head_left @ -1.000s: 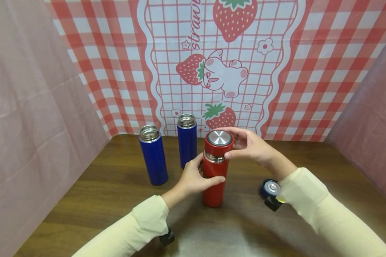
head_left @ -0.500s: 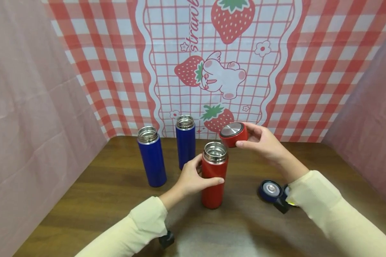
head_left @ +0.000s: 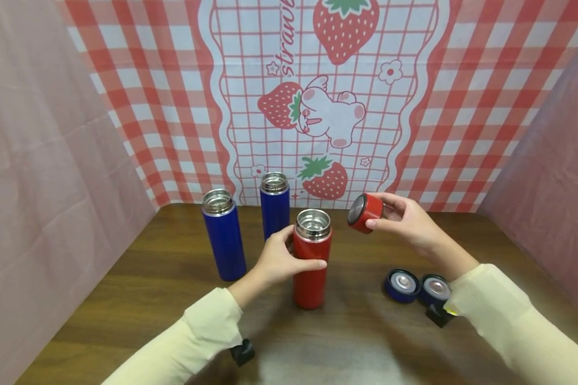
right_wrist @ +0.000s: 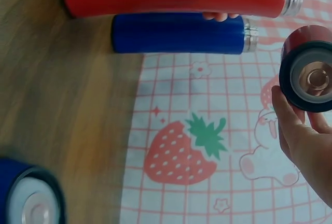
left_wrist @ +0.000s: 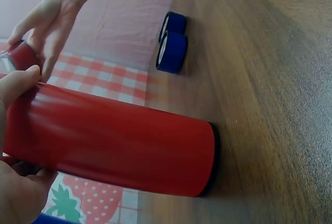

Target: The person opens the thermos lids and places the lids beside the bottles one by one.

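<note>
A red thermos bottle [head_left: 310, 278] stands with its steel mouth uncovered, and my left hand [head_left: 280, 259] grips its upper body, thumb across the front. To the right of it, in the air, my right hand [head_left: 409, 222] holds the red lid [head_left: 373, 209] by its side. The lid is tilted, its silver top facing left in the head view; the right wrist view shows its hollow underside [right_wrist: 316, 79]. Close behind the left hand are two blue thermos bottles, one on the left [head_left: 225, 243] and one farther back [head_left: 275, 208], both lidless and upright.
Two blue lids, one nearer the middle [head_left: 401, 286] and one by the right sleeve [head_left: 434, 289], lie underside up on the wooden table [head_left: 356, 331]. A checked strawberry cloth [head_left: 173, 107] hangs behind, with pink cloth at both sides.
The red lid has come off the red thermos bottle. My right hand has carried it right and tilted it. My left hand keeps its grip on the bottle.
</note>
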A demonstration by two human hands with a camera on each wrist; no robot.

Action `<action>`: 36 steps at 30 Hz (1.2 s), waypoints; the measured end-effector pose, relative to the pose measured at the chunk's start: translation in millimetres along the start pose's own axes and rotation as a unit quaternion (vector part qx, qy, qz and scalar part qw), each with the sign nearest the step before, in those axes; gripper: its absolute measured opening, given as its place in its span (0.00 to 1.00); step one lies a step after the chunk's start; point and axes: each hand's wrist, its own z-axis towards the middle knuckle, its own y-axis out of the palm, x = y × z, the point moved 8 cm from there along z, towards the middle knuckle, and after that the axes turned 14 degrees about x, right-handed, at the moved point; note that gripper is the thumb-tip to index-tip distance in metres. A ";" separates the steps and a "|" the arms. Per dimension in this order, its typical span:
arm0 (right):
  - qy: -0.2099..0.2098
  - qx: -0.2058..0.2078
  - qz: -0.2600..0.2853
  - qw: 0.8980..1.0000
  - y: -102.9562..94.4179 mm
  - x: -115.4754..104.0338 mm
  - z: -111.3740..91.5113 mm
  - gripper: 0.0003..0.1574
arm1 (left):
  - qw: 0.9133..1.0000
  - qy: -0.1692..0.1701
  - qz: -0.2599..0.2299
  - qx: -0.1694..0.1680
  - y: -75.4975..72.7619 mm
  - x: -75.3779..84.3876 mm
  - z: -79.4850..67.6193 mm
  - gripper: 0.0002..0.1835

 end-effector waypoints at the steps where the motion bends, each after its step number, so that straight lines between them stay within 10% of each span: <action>1: 0.000 -0.001 -0.002 1.000 -0.8 2.4 -0.9 0.37 | 1.000 -0.002 -0.002 0.001 -1.0 -1.0 0.5 0.33; 15: -0.066 -0.025 -0.136 0.988 -5.9 32.9 -15.0 0.33 | 0.998 -0.039 0.017 0.048 -27.8 -13.5 12.4 0.37; 22: -0.142 -0.016 -0.277 0.950 -1.5 43.1 -18.6 0.37 | 0.995 -0.065 0.025 0.078 -41.7 -19.7 16.9 0.39; 36: -0.217 -0.045 -0.378 0.899 24.1 64.7 -17.6 0.36 | 0.991 -0.049 0.056 0.115 -60.3 -27.4 21.8 0.35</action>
